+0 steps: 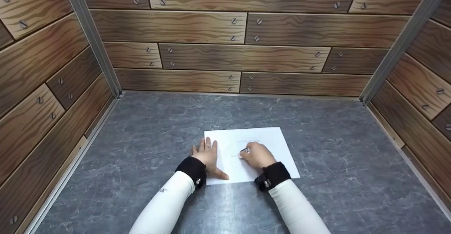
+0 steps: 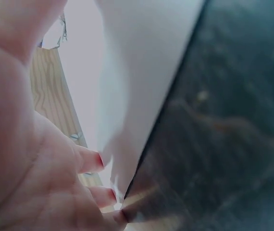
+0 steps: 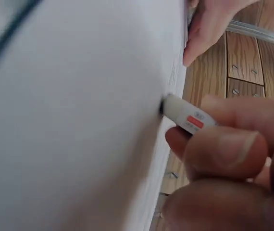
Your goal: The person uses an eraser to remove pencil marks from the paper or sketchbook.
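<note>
Creasing could be caused by hard rubbing: the eraser [image 3: 182, 114] is pinched by the right hand [image 1: 260, 155] near the paper's [image 1: 230, 156] middle, while only the left side is pressed by the outspread left hand [image 1: 207, 158].

Slants the white-sleeved left forearm [image 1: 164, 202] toward one o'clock, the white-sleeved right forearm [image 1: 297, 205] toward eleven, black-banded at the wrists [image 1: 192, 169]. Spreads the bare left hand [image 1: 206, 158] palm-down, fingers [image 1: 208, 144] toward twelve, thumb [image 1: 222, 174] toward four. Curls the bare right hand [image 1: 260, 155] in a pinch toward ten.
</note>
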The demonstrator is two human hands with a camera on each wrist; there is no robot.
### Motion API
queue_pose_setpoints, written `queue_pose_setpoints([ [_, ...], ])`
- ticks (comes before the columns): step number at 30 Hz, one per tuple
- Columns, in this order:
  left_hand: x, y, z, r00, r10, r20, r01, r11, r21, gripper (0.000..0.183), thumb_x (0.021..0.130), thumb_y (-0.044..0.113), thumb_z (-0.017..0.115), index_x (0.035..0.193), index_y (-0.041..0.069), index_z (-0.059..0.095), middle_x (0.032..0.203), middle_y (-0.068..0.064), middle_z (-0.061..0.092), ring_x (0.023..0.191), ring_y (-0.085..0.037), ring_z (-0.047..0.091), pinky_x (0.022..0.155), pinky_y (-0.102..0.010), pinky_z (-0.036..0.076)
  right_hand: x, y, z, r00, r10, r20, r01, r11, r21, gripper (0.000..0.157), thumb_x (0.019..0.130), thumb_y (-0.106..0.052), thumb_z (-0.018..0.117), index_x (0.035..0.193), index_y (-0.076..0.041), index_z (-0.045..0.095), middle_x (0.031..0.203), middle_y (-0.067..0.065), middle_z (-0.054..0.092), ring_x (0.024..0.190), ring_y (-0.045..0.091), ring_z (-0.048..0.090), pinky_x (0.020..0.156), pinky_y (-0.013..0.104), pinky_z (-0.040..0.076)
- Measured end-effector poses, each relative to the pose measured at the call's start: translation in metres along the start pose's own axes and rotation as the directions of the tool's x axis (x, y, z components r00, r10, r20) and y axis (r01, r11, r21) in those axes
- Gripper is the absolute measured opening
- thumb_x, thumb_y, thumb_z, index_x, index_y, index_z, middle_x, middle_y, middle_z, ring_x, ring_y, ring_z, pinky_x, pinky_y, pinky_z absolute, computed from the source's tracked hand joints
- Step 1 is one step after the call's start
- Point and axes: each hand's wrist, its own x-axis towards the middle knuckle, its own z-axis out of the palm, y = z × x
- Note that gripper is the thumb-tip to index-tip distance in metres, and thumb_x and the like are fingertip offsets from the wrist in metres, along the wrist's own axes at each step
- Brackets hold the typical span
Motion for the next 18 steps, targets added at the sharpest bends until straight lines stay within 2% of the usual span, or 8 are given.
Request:
queue_pose_setpoints([
  [5,0.002,-0.0014,-0.0004,1.0,0.008,-0.008,-0.008,1.0,-0.007,0.152,0.086,0.076,0.096,0.189,0.003,0.012,0.197,-0.028,0.001,0.186,-0.049,0.001,0.147,-0.077,0.011,-0.0026,0.0058,-0.0089,0.984,0.079,-0.16,-0.09,0.994,-0.065,0.025,0.108,-0.026,0.077,0.099,-0.002,0.079,0.093,0.014,0.081,0.08,0.027,0.069,0.083,0.05,0.061],
  [7,0.0015,-0.0014,-0.0007,1.0,0.006,-0.009,-0.006,1.0,-0.003,0.152,0.086,0.076,0.096,0.189,0.003,0.012,0.197,-0.028,0.002,0.186,-0.049,0.001,0.147,-0.077,0.012,-0.0014,0.0054,-0.0091,0.987,0.071,-0.145,-0.079,0.995,-0.054,0.027,0.109,-0.027,0.076,0.1,-0.002,0.078,0.094,0.016,0.081,0.081,0.029,0.069,0.083,0.049,0.06],
  [10,-0.0002,-0.0012,-0.0008,1.0,0.007,-0.016,-0.007,1.0,0.003,0.152,0.086,0.077,0.096,0.188,0.002,0.013,0.197,-0.029,0.004,0.186,-0.05,0.003,0.147,-0.077,0.014,0.0014,0.0018,-0.0057,0.998,0.025,-0.05,-0.026,1.0,-0.014,0.028,0.11,-0.032,0.075,0.099,-0.006,0.077,0.092,0.013,0.078,0.078,0.025,0.067,0.076,0.041,0.056],
  [12,-0.0015,-0.001,-0.001,1.0,0.01,-0.018,-0.01,1.0,0.003,0.151,0.086,0.076,0.096,0.188,0.001,0.014,0.197,-0.03,0.004,0.186,-0.05,0.004,0.147,-0.077,0.014,0.002,0.0011,-0.0042,1.0,0.023,-0.012,-0.023,1.0,0.005,0.026,0.11,-0.031,0.076,0.101,-0.007,0.078,0.092,0.011,0.078,0.077,0.022,0.065,0.075,0.038,0.054],
  [15,-0.0025,-0.0011,-0.0011,1.0,0.016,-0.019,-0.016,1.0,0.0,0.151,0.085,0.076,0.097,0.188,0.001,0.015,0.197,-0.03,0.005,0.186,-0.051,0.005,0.147,-0.077,0.015,-0.0007,0.0036,-0.0063,0.996,0.068,-0.061,-0.071,0.997,-0.044,0.026,0.109,-0.027,0.076,0.109,-0.001,0.081,0.101,0.016,0.083,0.084,0.028,0.073,0.082,0.046,0.062],
  [18,-0.0019,-0.0017,-0.0012,1.0,0.019,-0.012,-0.019,1.0,0.003,0.151,0.086,0.076,0.096,0.189,0.002,0.013,0.197,-0.03,0.003,0.186,-0.05,0.003,0.147,-0.077,0.013,-0.0027,0.0064,-0.0091,0.986,0.098,-0.138,-0.111,0.99,-0.086,0.034,0.108,-0.025,0.077,0.121,0.006,0.082,0.115,0.023,0.087,0.101,0.038,0.082,0.099,0.056,0.067],
])
